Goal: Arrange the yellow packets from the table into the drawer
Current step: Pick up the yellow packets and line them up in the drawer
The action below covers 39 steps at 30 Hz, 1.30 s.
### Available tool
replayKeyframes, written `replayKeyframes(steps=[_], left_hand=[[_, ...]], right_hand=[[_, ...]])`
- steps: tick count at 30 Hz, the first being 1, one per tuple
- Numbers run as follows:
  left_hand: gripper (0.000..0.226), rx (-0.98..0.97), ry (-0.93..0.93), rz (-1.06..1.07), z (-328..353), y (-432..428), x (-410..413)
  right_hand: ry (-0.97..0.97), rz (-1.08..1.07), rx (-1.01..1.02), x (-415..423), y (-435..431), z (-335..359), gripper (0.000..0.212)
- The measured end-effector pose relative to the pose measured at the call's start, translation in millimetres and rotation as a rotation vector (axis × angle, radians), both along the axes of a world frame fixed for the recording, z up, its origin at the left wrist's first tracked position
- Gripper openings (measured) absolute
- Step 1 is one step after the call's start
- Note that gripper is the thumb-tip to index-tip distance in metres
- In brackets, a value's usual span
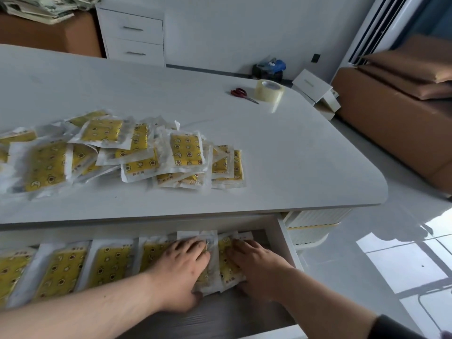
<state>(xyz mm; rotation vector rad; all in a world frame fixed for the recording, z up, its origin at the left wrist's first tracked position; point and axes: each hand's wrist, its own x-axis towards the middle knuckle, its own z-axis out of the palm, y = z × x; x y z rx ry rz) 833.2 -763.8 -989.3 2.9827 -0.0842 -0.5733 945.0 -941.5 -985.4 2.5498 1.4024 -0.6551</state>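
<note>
A loose heap of yellow packets point(137, 152) in clear wrappers lies on the left half of the white table point(281, 148). Below the table edge the drawer point(287, 243) is pulled out. A row of yellow packets point(107, 263) lies flat inside it, from the left edge to the right end. My left hand point(182, 270) rests palm down on a packet near the row's right end. My right hand point(259, 265) presses flat on the last packet point(227, 260) beside it. Both hands have fingers spread and partly hide these two packets.
Red-handled scissors point(241, 93) and a roll of clear tape point(269, 91) lie at the table's far right. White boxes point(313, 86) sit beyond the corner. A brown sofa point(396, 113) stands to the right, a white drawer cabinet point(133, 35) behind the table.
</note>
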Motion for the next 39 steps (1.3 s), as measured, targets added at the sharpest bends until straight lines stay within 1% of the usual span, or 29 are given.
replayKeyframes(steps=[4, 8, 10, 14, 15, 17, 19, 21, 26, 29, 31, 36, 39], left_hand=[[0.085, -0.051, -0.007, 0.018, -3, 1, -1], [0.091, -0.056, 0.009, 0.009, -4, 4, 1], [0.093, -0.048, 0.017, 0.003, -5, 6, 2], [0.091, -0.023, 0.001, -0.028, -5, 10, 1], [0.091, -0.014, 0.001, -0.036, -4, 11, 0], [0.089, 0.011, -0.010, -0.051, -3, 11, 0], [0.087, 0.031, -0.024, -0.057, -3, 10, 0], [0.085, 0.045, -0.035, -0.060, -4, 8, 0], [0.083, 0.029, -0.055, -0.042, -7, 8, 1], [0.089, 0.040, -0.049, -0.060, -7, 10, 2], [0.091, 0.052, -0.038, -0.064, -8, 11, 2], [0.087, 0.054, -0.047, -0.033, -8, 10, 2], [0.091, 0.063, -0.043, -0.021, -8, 10, 3]], right_hand=[[0.037, -0.150, 0.016, 2, -1, -5, 0.073], [0.043, -0.185, 0.009, 3, -1, -8, 0.080], [0.072, -0.236, 0.025, 5, 0, -9, 0.085], [0.089, -0.301, 0.102, 8, 1, -9, 0.084], [0.092, -0.306, 0.099, 8, 0, -8, 0.087], [0.070, -0.289, 0.062, 8, -1, -7, 0.102], [0.010, -0.239, 0.010, 7, -1, -5, 0.107], [0.008, -0.236, 0.008, 6, 0, -5, 0.103], [0.106, -0.290, 0.068, 6, 0, -6, 0.093], [0.158, -0.339, 0.087, 9, 0, -9, 0.096], [0.141, -0.343, 0.077, 11, -1, -9, 0.099], [0.129, -0.319, 0.085, 11, -3, -8, 0.101], [0.113, -0.303, 0.074, 10, -2, -7, 0.099]])
